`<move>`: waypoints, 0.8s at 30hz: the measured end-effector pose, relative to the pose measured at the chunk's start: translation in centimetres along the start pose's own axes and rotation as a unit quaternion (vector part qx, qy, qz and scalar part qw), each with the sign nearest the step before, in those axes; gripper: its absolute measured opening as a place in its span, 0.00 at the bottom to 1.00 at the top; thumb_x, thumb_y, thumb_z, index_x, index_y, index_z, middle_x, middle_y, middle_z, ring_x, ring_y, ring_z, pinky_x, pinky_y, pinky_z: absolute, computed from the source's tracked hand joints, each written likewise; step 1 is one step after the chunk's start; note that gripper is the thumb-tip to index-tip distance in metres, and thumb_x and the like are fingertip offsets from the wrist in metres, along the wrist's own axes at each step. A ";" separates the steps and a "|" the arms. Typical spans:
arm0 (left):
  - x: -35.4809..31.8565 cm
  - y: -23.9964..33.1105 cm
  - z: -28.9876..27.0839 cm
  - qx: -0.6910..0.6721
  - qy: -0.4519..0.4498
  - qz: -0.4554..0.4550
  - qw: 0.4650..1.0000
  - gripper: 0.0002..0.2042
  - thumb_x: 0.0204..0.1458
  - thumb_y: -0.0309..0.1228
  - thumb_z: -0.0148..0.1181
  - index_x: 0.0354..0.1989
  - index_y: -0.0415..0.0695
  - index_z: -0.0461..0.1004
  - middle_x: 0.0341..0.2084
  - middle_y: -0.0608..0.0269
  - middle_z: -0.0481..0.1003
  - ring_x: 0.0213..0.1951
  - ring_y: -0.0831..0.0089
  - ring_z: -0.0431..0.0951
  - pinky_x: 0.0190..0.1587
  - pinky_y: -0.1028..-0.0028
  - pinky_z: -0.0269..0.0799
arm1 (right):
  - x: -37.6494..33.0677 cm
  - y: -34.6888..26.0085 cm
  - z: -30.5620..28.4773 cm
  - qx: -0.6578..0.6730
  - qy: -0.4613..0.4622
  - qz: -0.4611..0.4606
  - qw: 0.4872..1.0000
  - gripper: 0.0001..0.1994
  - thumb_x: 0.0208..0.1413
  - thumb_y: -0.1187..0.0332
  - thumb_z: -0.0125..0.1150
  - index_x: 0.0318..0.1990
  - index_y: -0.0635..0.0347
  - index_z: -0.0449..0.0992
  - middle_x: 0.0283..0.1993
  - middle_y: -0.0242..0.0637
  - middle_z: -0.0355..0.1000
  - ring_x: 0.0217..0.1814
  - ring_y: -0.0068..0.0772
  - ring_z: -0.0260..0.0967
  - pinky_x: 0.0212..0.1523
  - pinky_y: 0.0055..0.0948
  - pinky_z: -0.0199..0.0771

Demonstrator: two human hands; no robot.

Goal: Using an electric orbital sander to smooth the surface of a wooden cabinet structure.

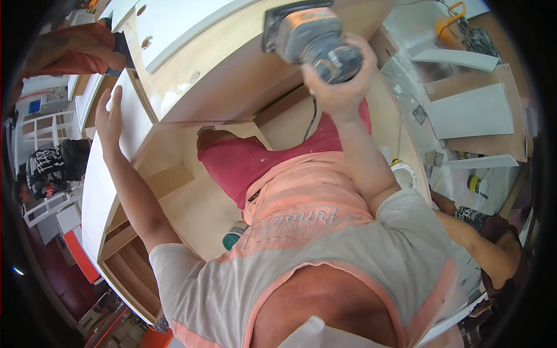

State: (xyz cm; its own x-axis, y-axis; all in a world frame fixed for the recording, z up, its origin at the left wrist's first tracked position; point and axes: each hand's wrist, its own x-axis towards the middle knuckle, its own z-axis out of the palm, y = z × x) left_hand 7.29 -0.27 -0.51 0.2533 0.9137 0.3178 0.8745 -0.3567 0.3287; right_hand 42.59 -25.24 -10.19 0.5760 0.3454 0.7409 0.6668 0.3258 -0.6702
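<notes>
An orange and black electric sander [313,37] is gripped in my right hand [342,81], whose fingers wrap round its dark rounded body. The flat sanding pad points up and away from me, near the face of a long wooden panel [232,75]; whether it touches the panel I cannot tell. A dark cord hangs from below the sander toward my lap. My left hand [110,119] lies at the white outer side [134,104] of the cabinet, its fingers stretched and apart, holding nothing. My legs are inside the open wooden cabinet frame.
A green-labelled container [234,236] stands inside the cabinet by my waist. White and brown boards [473,113] lie on the floor at right, near a yellow tool [449,29]. Another person [493,255] is close at right; others are at left, one in orange [72,49].
</notes>
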 end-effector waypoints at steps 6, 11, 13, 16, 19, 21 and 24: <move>4.7 -4.0 0.6 -0.008 -0.065 -0.040 0.997 0.35 0.52 0.62 0.41 0.43 0.38 0.75 0.39 0.44 0.75 0.48 0.56 0.72 0.52 0.68 0.62 | 0.9 -1.7 1.2 0.095 0.045 0.175 0.979 0.35 0.29 0.69 0.72 0.48 0.62 0.61 0.46 0.41 0.61 0.43 0.29 0.65 0.40 0.30 0.70; 8.2 -3.8 0.9 0.029 -0.055 -0.101 0.993 0.41 0.49 0.68 0.37 0.37 0.35 0.76 0.34 0.42 0.75 0.45 0.54 0.73 0.51 0.66 0.62 | -2.4 -3.5 3.6 0.029 0.017 -0.038 0.999 0.34 0.28 0.69 0.70 0.48 0.60 0.62 0.45 0.42 0.60 0.47 0.40 0.61 0.46 0.35 0.65; 9.4 -6.8 1.8 0.021 -0.061 -0.125 0.990 0.42 0.49 0.68 0.37 0.40 0.35 0.76 0.41 0.42 0.74 0.49 0.52 0.71 0.53 0.65 0.60 | -4.3 -4.3 4.7 0.024 -0.025 -0.076 0.997 0.33 0.28 0.69 0.70 0.48 0.58 0.63 0.45 0.42 0.60 0.48 0.43 0.60 0.48 0.37 0.64; 8.3 -4.9 3.4 0.013 -0.071 -0.059 0.996 0.44 0.49 0.68 0.34 0.44 0.31 0.73 0.47 0.38 0.71 0.54 0.49 0.67 0.57 0.65 0.57 | -6.3 -3.4 4.8 0.015 -0.066 -0.089 0.994 0.32 0.27 0.69 0.69 0.47 0.56 0.65 0.46 0.43 0.60 0.49 0.46 0.58 0.49 0.40 0.61; 7.8 -3.2 2.9 0.106 -0.109 -0.090 0.984 0.48 0.48 0.70 0.31 0.48 0.29 0.70 0.49 0.37 0.69 0.56 0.49 0.65 0.59 0.65 0.55 | -5.8 -2.4 3.7 -0.005 -0.065 -0.053 0.996 0.33 0.26 0.68 0.70 0.48 0.56 0.65 0.48 0.45 0.60 0.51 0.48 0.58 0.50 0.41 0.61; 8.2 -3.4 2.4 0.072 -0.129 -0.165 0.975 0.49 0.46 0.72 0.31 0.49 0.28 0.70 0.50 0.37 0.68 0.57 0.49 0.64 0.60 0.66 0.55 | -4.2 -1.2 2.6 -0.028 -0.001 -0.058 0.998 0.34 0.26 0.67 0.72 0.48 0.58 0.64 0.46 0.44 0.62 0.47 0.44 0.63 0.46 0.38 0.67; 8.7 -3.4 2.7 0.102 -0.138 -0.147 0.974 0.50 0.45 0.72 0.31 0.49 0.29 0.70 0.50 0.34 0.67 0.58 0.47 0.63 0.60 0.64 0.55 | -2.5 -0.4 1.3 0.027 0.031 0.126 0.991 0.35 0.28 0.67 0.73 0.48 0.62 0.63 0.43 0.42 0.65 0.41 0.36 0.68 0.40 0.33 0.72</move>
State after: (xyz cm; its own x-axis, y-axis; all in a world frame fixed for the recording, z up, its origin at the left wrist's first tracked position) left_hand 7.59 9.39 -1.23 0.0573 0.9981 -0.0232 0.9828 -0.0523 0.1771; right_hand 40.27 -25.12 -11.78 0.7500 0.3668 0.5505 0.4733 0.2839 -0.8339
